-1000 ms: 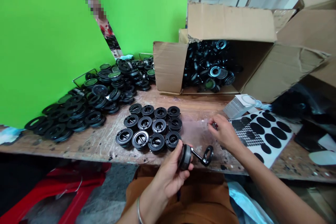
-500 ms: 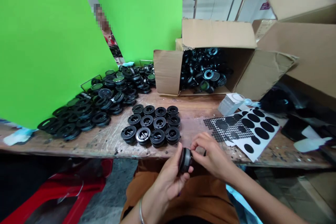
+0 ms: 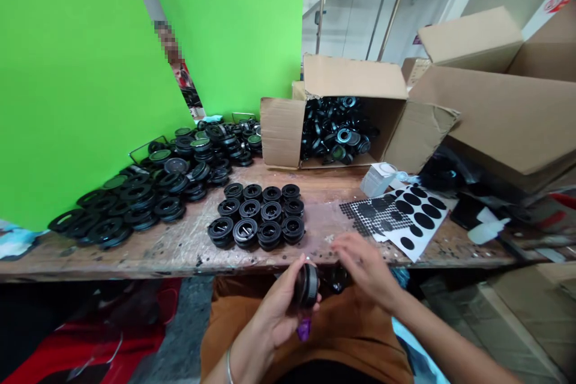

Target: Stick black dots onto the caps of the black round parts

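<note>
My left hand [image 3: 281, 300] is wrapped round a black round part [image 3: 309, 285] with a ribbed rim, tilted on its edge just past the table's front edge. To its right, my right hand [image 3: 364, 264] has its fingers stretched out, apart from that part. A shiny dark object [image 3: 338, 279] shows below the right fingers; whether it touches them I cannot tell. Something purple [image 3: 304, 329] shows under my left hand. Beyond the hands, several similar black round parts [image 3: 270, 211] stand in neat rows on the wooden table [image 3: 315, 174].
A heap of black round parts [image 3: 166, 180] lies on the left by a green panel [image 3: 81, 84]. An open cardboard box [image 3: 281, 132] holds more dark parts. Sheets of black round stickers [image 3: 411, 213] and a white stack of cards [image 3: 378, 180] lie on the right. A red stool [image 3: 135, 342] is below.
My right hand has come away from the ribbed part, its pinching fingers now stretched out. My left hand keeps its hold. The camera view has shifted, with more background showing.
</note>
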Action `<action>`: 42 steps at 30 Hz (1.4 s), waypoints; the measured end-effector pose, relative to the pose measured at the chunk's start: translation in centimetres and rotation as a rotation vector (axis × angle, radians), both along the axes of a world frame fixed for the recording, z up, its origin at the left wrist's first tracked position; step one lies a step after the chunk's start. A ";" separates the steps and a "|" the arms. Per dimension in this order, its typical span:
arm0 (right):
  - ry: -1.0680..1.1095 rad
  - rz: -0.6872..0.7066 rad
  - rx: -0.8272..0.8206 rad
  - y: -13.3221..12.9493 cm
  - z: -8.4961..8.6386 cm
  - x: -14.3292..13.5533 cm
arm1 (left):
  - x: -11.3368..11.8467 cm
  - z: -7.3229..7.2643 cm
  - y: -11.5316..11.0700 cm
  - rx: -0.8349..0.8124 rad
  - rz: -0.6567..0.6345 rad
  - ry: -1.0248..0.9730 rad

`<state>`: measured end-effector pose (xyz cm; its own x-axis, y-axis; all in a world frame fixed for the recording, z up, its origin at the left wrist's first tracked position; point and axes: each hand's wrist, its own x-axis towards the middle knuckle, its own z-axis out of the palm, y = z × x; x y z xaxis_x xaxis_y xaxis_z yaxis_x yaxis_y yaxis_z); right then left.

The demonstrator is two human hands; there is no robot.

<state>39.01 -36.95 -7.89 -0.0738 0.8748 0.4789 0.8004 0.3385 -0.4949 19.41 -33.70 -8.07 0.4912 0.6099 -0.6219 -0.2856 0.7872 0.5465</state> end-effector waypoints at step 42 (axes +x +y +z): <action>-0.114 -0.092 0.019 6.2 1.7 2.7 | 0.8 2.9 2.2 0.482 0.305 0.133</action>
<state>41.72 -30.74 -6.23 -0.0484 0.8712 0.4886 0.8790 0.2695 -0.3933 20.19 -31.54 -5.13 0.1852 0.9409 -0.2836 -0.3648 0.3338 0.8692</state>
